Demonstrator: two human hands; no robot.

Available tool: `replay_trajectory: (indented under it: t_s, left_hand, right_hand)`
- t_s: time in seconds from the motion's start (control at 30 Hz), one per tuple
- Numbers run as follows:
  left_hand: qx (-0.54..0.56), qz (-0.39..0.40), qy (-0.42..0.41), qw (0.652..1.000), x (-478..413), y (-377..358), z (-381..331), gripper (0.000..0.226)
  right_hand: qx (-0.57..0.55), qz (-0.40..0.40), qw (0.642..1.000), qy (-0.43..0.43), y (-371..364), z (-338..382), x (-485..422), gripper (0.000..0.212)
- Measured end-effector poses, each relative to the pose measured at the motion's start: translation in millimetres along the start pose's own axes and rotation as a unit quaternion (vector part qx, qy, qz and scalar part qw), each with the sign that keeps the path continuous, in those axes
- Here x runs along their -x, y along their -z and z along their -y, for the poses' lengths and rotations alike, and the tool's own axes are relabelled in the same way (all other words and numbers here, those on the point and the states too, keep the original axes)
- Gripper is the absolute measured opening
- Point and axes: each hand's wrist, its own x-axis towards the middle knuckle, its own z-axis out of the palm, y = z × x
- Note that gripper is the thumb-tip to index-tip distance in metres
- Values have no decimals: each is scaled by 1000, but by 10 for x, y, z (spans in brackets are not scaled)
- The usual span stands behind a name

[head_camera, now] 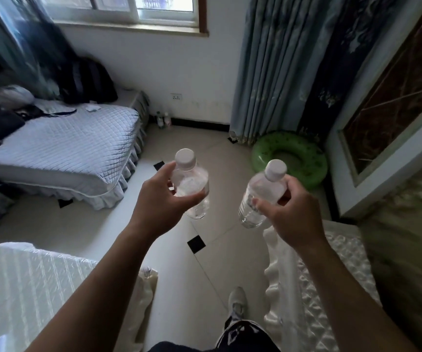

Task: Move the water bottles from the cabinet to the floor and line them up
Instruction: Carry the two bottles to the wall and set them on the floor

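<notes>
- Seen from the person's head, two bare forearms reach forward over a pale tiled floor (169, 288).
- The left hand (163, 199) grips the left bottle (194, 181), a clear water bottle with a white cap. The fingers curl round its body and the thumb lies across the near side.
- The left bottle is held in the air above the floor, cap uppermost and leaning slightly.
- The right hand (292, 214) grips the right bottle (262, 196), also clear with a white cap. The thumb crosses its near side and the fingers wrap behind it, just below the neck.
- The right bottle is also in the air, tilted, with its cap up and to the right and its base down and to the left.
- The two bottles are near each other but apart, over the middle of the floor.
- A black diamond tile (196, 243) is set in the floor below and between the hands.
- A green inflatable ring (306, 171) lies near the floor's far right corner, at the foot of a blue-grey curtain (268, 72).
- A bed (65, 148) with a quilted grey cover runs along the floor's left edge, with a dark bag (88, 82) on it beneath a window (141, 11).
- A few small bottles (163, 120) stand on the floor against the far wall, just beside the bed's corner.
- Glossy white quilted covers show at the near left (27, 288) and near right (326, 288).
- A pale shoe (236, 302) rests on the floor near its near edge.
</notes>
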Motion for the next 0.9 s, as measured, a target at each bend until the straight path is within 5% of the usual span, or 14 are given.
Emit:
replay_trajectory:
  t_s: [0.27, 0.9]
  left_hand:
    - [-17, -59, 15, 998, -934, -449, -227, 66]
    - [31, -34, 59, 997, -3205, -633, 265, 62]
  right_hand:
    - [-27, 53, 997, 51, 58, -154, -1312, 64]
    - [-53, 94, 993, 45, -690, -86, -3591, 55]
